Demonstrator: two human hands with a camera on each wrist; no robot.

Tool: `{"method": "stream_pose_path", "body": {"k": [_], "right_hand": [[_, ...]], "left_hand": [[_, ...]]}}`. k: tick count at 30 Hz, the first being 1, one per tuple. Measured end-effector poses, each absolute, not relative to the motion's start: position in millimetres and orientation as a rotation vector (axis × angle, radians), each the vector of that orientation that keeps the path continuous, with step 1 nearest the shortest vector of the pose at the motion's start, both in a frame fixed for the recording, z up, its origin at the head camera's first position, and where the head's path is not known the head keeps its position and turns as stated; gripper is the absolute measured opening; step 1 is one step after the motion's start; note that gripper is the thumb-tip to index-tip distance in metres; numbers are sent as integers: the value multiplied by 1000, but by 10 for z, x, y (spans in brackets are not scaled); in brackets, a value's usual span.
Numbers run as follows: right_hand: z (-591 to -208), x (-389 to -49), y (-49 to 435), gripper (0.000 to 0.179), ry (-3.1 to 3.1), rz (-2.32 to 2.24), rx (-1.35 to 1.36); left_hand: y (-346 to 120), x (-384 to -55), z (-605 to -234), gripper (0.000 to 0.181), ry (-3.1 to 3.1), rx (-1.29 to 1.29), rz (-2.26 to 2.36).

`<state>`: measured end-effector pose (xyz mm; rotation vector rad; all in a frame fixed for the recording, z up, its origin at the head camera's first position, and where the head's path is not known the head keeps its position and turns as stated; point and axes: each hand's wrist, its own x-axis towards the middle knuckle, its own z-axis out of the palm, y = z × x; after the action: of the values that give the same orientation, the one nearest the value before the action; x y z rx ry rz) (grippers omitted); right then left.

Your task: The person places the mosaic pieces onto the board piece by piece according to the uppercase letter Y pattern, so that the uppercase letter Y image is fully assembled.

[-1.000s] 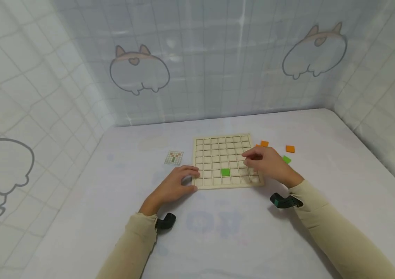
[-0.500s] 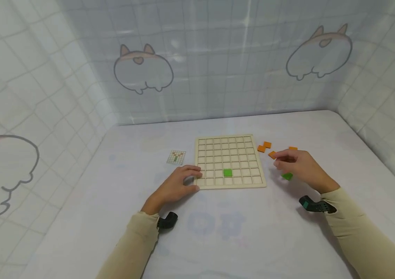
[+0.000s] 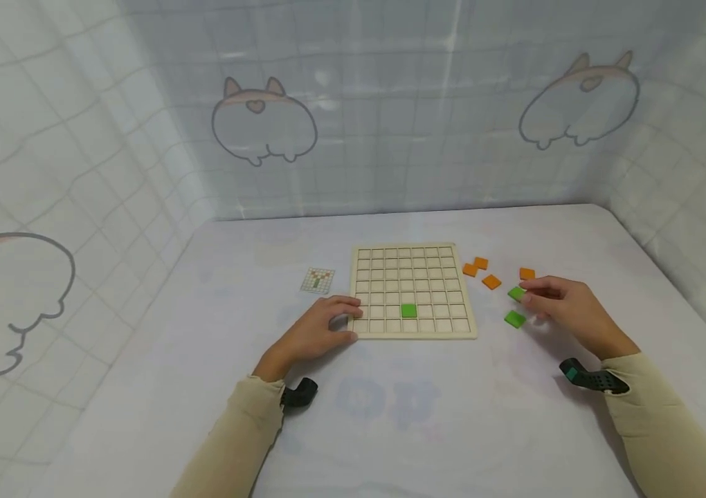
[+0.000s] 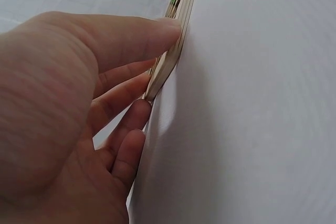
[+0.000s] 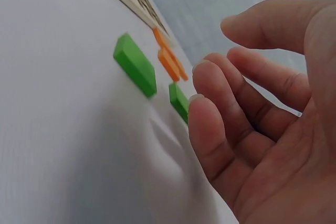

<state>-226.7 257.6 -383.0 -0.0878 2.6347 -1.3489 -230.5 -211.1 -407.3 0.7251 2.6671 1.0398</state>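
A pale wooden grid board (image 3: 390, 283) lies on the table, with a green square tile (image 3: 409, 310) in a cell of its second row from the front. My left hand (image 3: 315, 328) holds the board's near left corner. In the left wrist view its thumb (image 4: 152, 32) presses the front edge while the fingers touch the left side. Right of the board, my right hand (image 3: 567, 308) hovers by a loose green tile (image 3: 516, 294), partly covering it. Space shows between thumb and fingers in the right wrist view, with nothing held. Another green tile (image 5: 135, 65) lies nearer the front.
Several orange tiles (image 3: 491, 281) lie beyond the green ones, right of the board. A small patterned card (image 3: 318, 280) with a coloured grid lies left of the board. White sheet walls (image 3: 390, 138) with animal drawings enclose the table (image 3: 253, 256) at the back and sides.
My right hand has moved from over the board's right side out to the loose green tiles, uncovering the orange ones. My left hand has stayed at the board's corner.
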Motion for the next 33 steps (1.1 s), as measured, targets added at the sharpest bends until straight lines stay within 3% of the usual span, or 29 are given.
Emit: {"method": "stream_pose_path", "body": {"k": [33], "right_hand": [[-3849,-2229,2546,41,2676,-1010,-426]], "left_hand": [[-2111,-2308,-4071,40,2675,760,1029]]}}
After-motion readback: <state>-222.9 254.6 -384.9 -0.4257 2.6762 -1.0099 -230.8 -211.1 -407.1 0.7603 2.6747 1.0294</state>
